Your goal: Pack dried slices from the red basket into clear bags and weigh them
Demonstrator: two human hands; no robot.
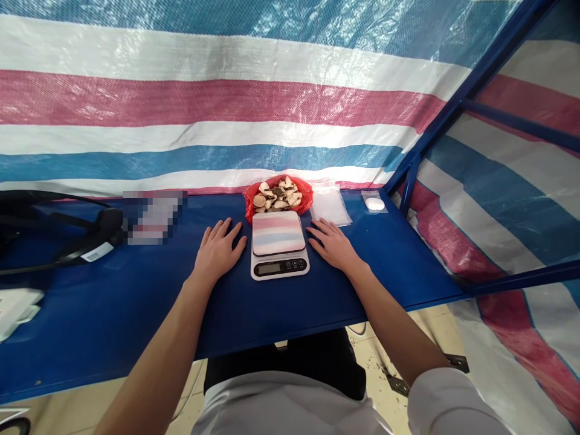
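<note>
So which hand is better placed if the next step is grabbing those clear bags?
Probably the right hand: its fingertips rest close to the clear bags, on the same side of the scale. The left hand lies across the scale from them.

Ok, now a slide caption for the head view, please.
Digital scale on a blue table, a red bag of mushroom-like slices behind it.

Scale (278, 241) on table (281, 317) between left hand (220, 249) and right hand (335, 243), slices (277, 196) in bag (307, 195) behind it
</note>
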